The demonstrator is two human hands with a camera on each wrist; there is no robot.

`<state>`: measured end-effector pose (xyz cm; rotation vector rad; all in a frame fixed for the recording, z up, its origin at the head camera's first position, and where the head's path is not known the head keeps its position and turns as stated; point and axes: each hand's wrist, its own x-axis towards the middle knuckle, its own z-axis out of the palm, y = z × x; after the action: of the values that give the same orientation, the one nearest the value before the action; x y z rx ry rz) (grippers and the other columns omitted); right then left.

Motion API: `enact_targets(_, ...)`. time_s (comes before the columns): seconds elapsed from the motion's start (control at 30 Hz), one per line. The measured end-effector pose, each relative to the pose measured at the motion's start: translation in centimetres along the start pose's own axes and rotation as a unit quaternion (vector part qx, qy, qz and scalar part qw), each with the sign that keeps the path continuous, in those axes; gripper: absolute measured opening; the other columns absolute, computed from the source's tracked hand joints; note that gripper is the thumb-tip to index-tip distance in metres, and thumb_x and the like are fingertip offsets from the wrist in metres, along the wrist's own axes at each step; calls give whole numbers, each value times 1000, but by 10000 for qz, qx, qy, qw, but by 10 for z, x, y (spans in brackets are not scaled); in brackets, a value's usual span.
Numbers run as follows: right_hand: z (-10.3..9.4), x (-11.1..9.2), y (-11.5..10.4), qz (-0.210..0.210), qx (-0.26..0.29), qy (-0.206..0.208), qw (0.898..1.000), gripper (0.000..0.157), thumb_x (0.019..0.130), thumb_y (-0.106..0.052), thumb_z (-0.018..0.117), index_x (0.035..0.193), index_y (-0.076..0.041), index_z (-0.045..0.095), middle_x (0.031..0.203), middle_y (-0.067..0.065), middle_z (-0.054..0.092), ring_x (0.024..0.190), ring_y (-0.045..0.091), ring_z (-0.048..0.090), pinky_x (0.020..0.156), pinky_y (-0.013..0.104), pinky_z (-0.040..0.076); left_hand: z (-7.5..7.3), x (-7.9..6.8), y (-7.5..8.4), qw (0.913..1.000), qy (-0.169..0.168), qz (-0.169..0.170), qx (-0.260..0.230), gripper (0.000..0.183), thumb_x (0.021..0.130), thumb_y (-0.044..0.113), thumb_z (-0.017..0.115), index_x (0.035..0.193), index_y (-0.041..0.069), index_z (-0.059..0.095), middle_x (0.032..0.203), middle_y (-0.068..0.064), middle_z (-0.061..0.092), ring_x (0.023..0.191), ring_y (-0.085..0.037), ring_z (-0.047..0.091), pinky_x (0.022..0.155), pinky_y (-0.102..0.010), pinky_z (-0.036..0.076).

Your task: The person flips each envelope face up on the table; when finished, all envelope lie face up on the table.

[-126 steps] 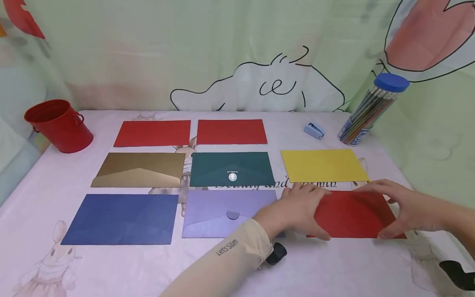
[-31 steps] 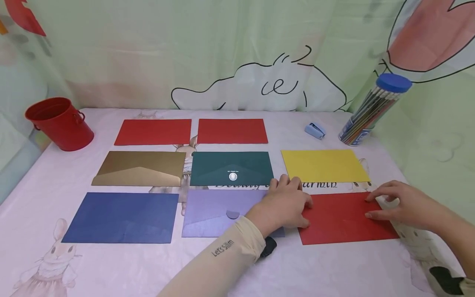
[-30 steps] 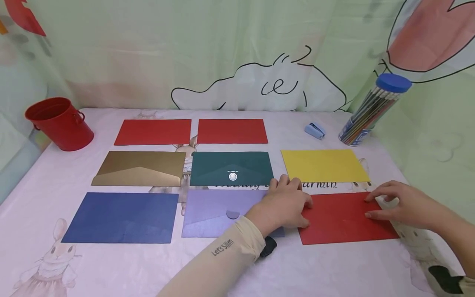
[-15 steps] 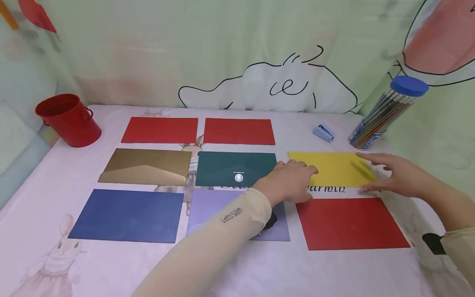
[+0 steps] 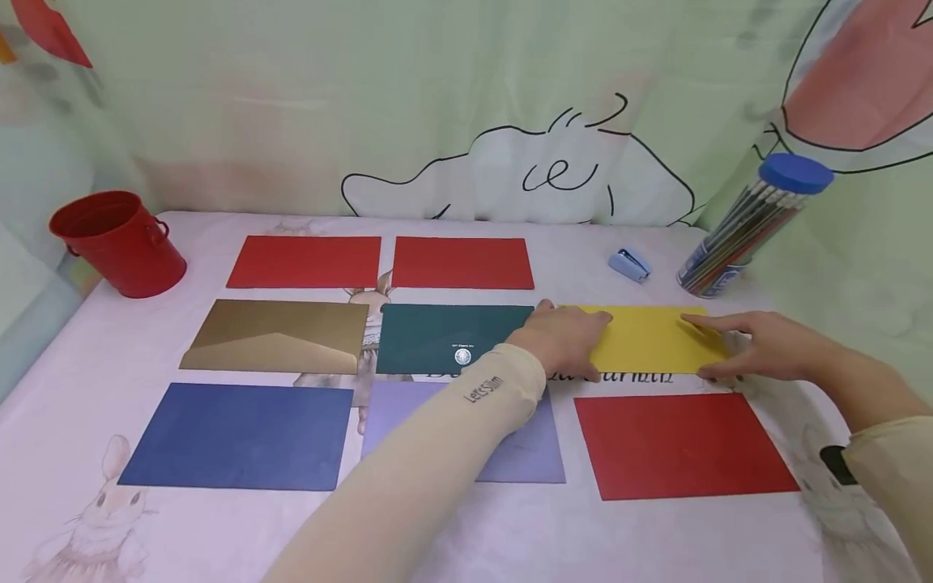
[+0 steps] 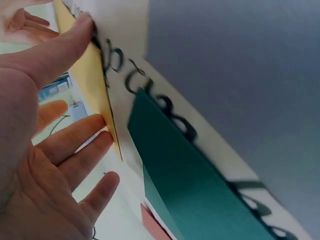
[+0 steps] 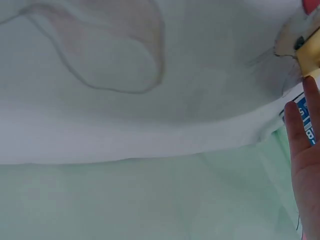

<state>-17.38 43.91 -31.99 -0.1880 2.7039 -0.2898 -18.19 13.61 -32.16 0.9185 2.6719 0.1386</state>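
Observation:
In the head view a yellow envelope (image 5: 649,342) lies flat at the right of the middle row. My left hand (image 5: 561,336) is at its left edge, covering that end and the right end of a dark green envelope (image 5: 419,336). Thumb and fingers of my right hand (image 5: 776,348) touch the yellow envelope's right end. Both hands have extended fingers. The left wrist view shows spread left fingertips (image 6: 102,122) against the yellow envelope's edge. Nearer the front lies a red envelope (image 5: 685,445), slightly turned, with neither hand on it.
A lilac envelope (image 5: 521,453) lies partly under my left forearm. Blue (image 5: 236,437) and gold (image 5: 277,328) envelopes lie left. Two red envelopes (image 5: 306,261) form the back row. A blue stapler (image 5: 630,265), a pencil tub (image 5: 751,227) and a red bucket (image 5: 120,247) stand behind.
Both hands have left the front red envelope and moved back to the yellow one's two ends. The red envelope earlier shifted left and toward the front. The head view has swung slightly.

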Motion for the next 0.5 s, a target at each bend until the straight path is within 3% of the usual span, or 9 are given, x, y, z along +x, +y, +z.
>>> enact_targets(0.13, 3, -2, -1, -15, 58, 46, 10000, 102, 76, -54, 83, 154, -9, 36, 144, 39, 38, 122, 60, 36, 82, 62, 53, -1, 0, -1, 9998, -66, 84, 166, 82, 90, 52, 70, 158, 39, 28, 144, 13, 51, 127, -7, 48, 115, -40, 21)
enact_targets(0.27, 6, -3, -4, -80, 138, 40, 9999, 103, 75, -53, 83, 155, -10, 37, 146, 36, 37, 124, 58, 34, 83, 63, 52, -1, 0, -1, 9990, -49, 272, 359, 78, 93, 49, 66, 159, 38, 27, 140, 13, 54, 125, -7, 50, 116, -40, 21)
enact_targets(0.4, 9, -5, -6, -133, 216, 58, 9997, 105, 73, -51, 85, 156, -10, 36, 148, 34, 35, 126, 58, 31, 80, 59, 55, 2, -1, -4, 9989, 93, 404, 240, 75, 96, 46, 61, 160, 32, 25, 126, 12, 59, 115, -6, 52, 112, -36, 29)
enact_targets(0.5, 10, -9, -7, -141, 278, 129, 9994, 104, 74, -47, 86, 157, -11, 35, 149, 33, 34, 127, 58, 30, 78, 56, 57, 3, -1, -6, 9990, 96, 424, -126, 74, 98, 46, 57, 161, 33, 20, 115, 12, 60, 102, -6, 53, 99, -30, 39)
